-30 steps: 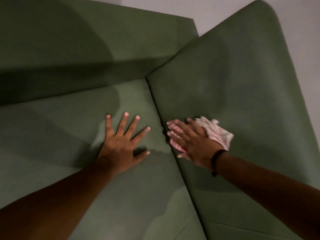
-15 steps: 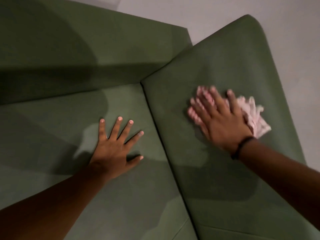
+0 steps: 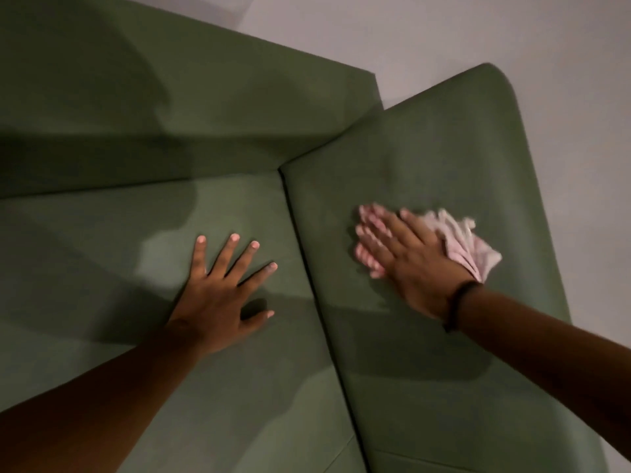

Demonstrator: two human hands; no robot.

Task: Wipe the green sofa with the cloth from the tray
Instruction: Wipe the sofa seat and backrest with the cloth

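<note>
Right hand (image 3: 406, 257) slid the cloth (image 3: 467, 245) down; left hand (image 3: 218, 291) flat.

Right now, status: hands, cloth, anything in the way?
Left hand flat on the green sofa, fingers spread. Right hand flat, pressing the pink cloth against the side panel. Nothing in view blocks the cloth.

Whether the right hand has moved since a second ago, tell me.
Yes. The right hand, pressing the cloth, moved rightward off the sofa seam it touched then.
</note>
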